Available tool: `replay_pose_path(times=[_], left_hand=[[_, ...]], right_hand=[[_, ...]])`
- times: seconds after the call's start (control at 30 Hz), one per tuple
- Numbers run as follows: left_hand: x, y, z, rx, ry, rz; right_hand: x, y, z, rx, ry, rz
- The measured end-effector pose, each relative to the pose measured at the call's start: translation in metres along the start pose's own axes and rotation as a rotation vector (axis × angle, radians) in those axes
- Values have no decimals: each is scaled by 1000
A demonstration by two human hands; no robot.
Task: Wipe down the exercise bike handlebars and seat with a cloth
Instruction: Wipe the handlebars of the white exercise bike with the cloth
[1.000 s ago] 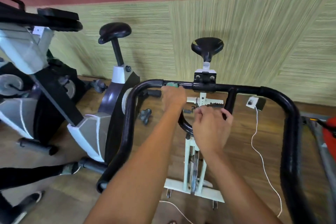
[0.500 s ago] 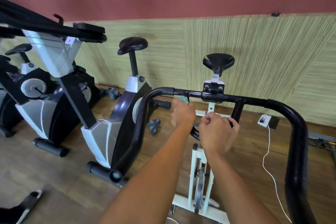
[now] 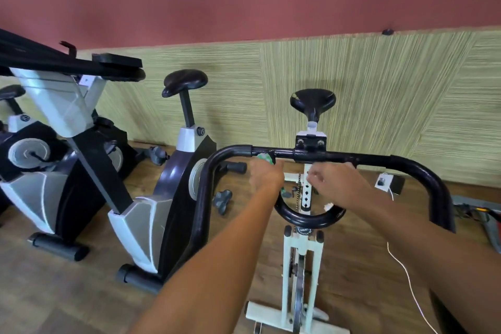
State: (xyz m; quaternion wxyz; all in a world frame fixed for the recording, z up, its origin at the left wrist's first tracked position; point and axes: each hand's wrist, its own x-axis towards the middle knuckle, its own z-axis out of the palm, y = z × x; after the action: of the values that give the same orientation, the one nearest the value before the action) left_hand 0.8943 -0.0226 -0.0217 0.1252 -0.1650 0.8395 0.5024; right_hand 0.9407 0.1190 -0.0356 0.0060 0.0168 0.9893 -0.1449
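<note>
The cloth (image 3: 263, 157), green and white, shows at frame centre, pressed against the underside of the black handlebars (image 3: 406, 161) just left of the clamp. The left hand (image 3: 267, 175) grips it, fingers curled around it. The right hand (image 3: 336, 184) sits just beside it to the right under the bar, fingers curled; whether it holds anything I cannot tell. The seat (image 3: 312, 100) stands above the clamp, upper centre, against the green wall (image 3: 393, 95). Two other bikes (image 3: 151, 198) stand at the left, and a white cable (image 3: 406, 276) trails across the wooden floor (image 3: 67, 293) at the lower right.
</note>
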Motion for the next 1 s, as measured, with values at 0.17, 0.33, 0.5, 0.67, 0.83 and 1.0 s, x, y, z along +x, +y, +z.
replay_pose_path(times=[0.17, 0.33, 0.5, 0.67, 0.83, 1.0], left_hand=[[-4, -9, 8, -186, 16, -23], [0, -15, 8, 56, 131, 57], [12, 8, 17, 150, 194, 17], [6, 1, 19, 245, 191, -12], [-17, -19, 22, 360, 185, 26], [6, 8, 22, 417, 181, 3]], right_hand=[[-2, 5, 19, -121, 48, -10], [-1, 9, 22, -57, 99, 11], [1, 11, 24, -30, 110, 3], [0, 8, 22, -4, 105, 7], [-2, 8, 23, -20, 141, 10], [1, 9, 24, -6, 158, 4]])
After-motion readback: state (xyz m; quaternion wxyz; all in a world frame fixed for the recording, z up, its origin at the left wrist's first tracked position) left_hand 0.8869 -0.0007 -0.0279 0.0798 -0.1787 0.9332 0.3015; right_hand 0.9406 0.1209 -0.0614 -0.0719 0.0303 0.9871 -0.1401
